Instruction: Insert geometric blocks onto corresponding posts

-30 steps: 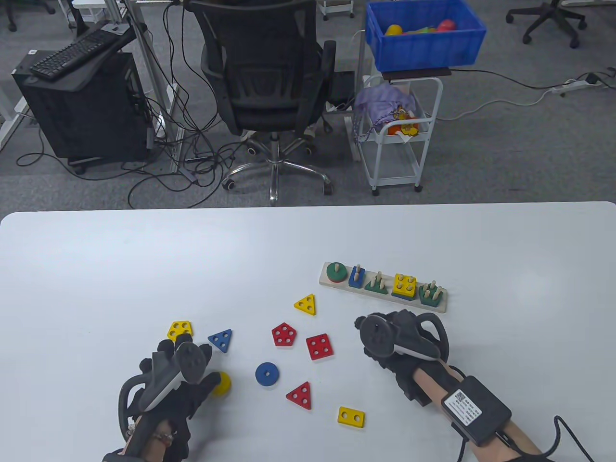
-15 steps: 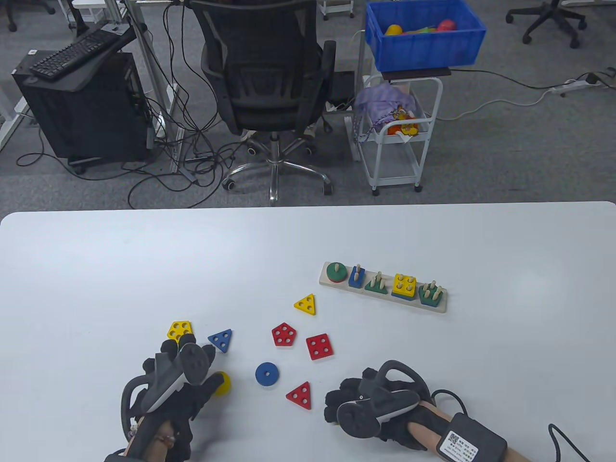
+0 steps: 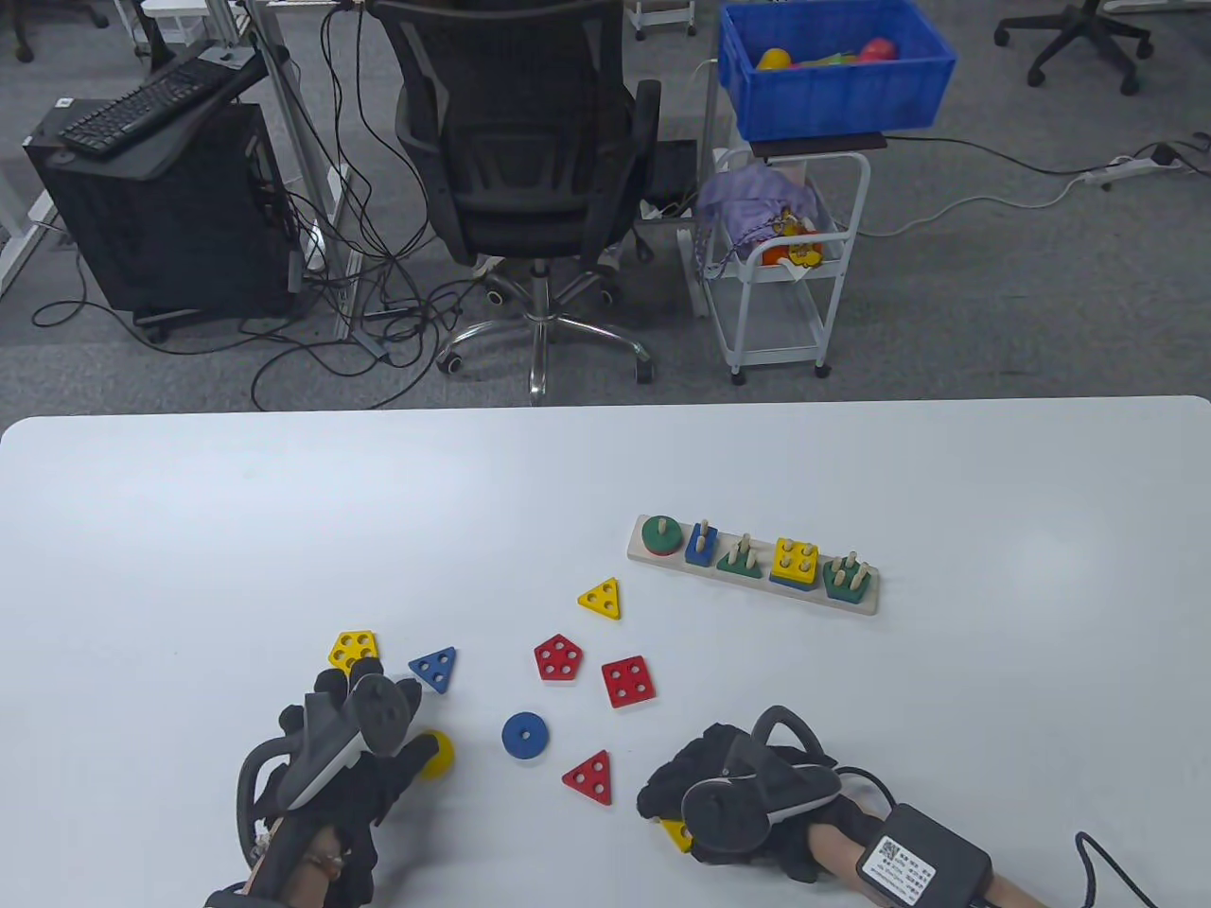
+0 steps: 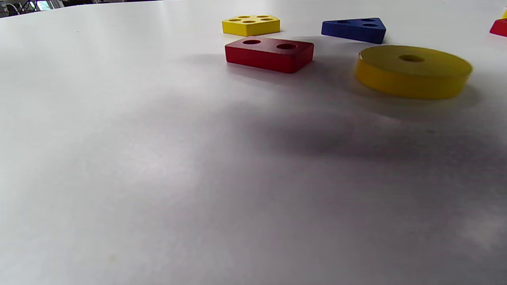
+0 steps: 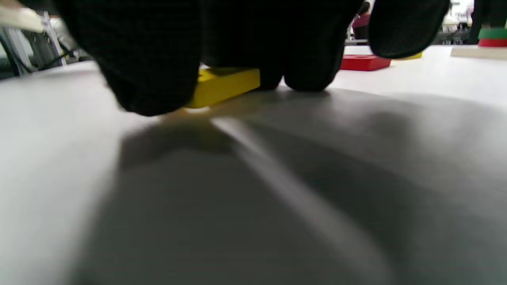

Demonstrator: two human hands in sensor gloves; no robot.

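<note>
Blocks: loose wooden pieces lay flat on the white table (image 3: 189, 530), toward its near side.
Yellow rectangle (image 3: 675, 832): lay at the near right, almost hidden under the right hand; from the right wrist view one end sat slightly raised off the table.
Right hand (image 3: 733, 804): gloved fingers (image 5: 154, 71) curled down over the yellow rectangle, fingertips touching the table on either side, clamped on the block.
Left hand (image 3: 341, 747): rested at the near left with fingers spread apart, holding nothing.
Yellow disc (image 3: 437, 754): lay just right of the left hand, beside its thumb.
Red rectangle (image 4: 269, 53): seen only from the left wrist view, lying left of the yellow disc.
Yellow pentagon (image 3: 355, 650): lay just beyond the left hand.
Blue triangle (image 3: 435, 668): lay right of the yellow pentagon.
Blue disc (image 3: 525, 735): lay between the two hands.
Red triangle (image 3: 589, 777): lay just left of the right hand.
Red pentagon (image 3: 557, 658) and red square (image 3: 627, 681): lay side by side near the middle.
Yellow triangle (image 3: 602, 598): lay farther out, toward the board.
Peg board (image 3: 653, 560): stood at the far right, well apart from both hands, with five stacks of blocks on its pegs.
</note>
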